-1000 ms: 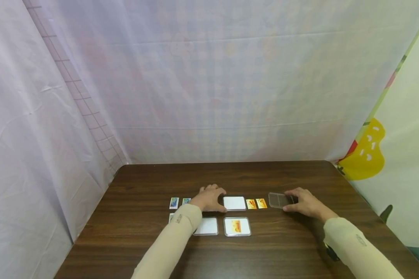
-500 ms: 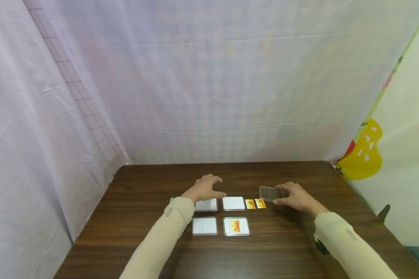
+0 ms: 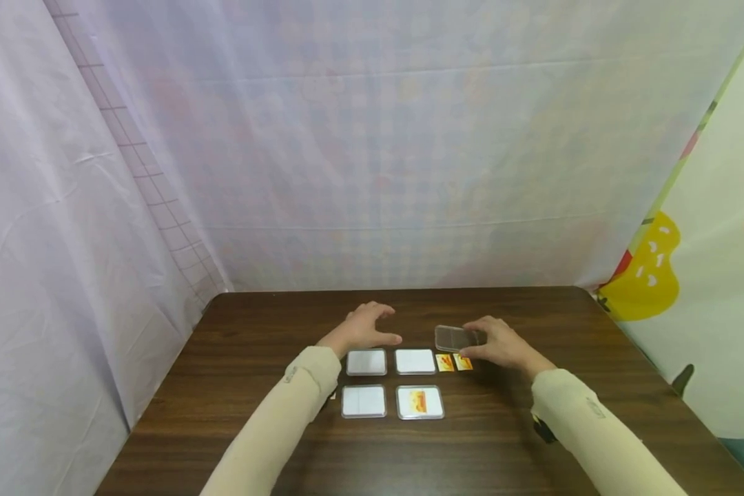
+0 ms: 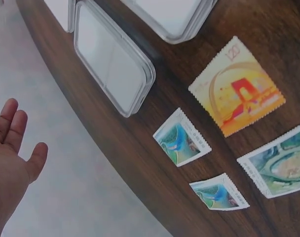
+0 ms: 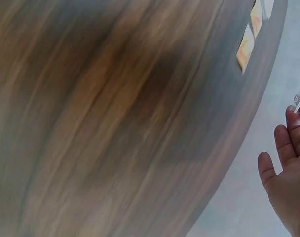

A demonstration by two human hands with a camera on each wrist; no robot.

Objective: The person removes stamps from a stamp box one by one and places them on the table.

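My right hand [image 3: 499, 341] pinches one end of a clear plastic case lid [image 3: 449, 337], raised over the back of the two orange stamps [image 3: 454, 362]. At the right wrist view's edge, the lid's end [image 5: 299, 100] shows at the fingertips. Holding nothing, my left hand [image 3: 361, 327] hovers with thumb and fingers spread, behind a white-lined case [image 3: 366, 362]. To its right lies a second white-lined case [image 3: 415, 362]. Nearer me are another such case [image 3: 363, 401] and one bearing an orange stamp [image 3: 418, 401].
In the left wrist view, an orange stamp [image 4: 241, 91], two small blue-green stamps [image 4: 182, 138] and a larger green one [image 4: 283, 163] lie loose on the brown wooden table [image 3: 273, 317]. My left sleeve hides them in the head view. A pale curtain [image 3: 378, 172] hangs behind.
My right hand has lifted the clear lid and carried it left, toward the middle. The left hand has backed off from the rear cases and risen slightly.
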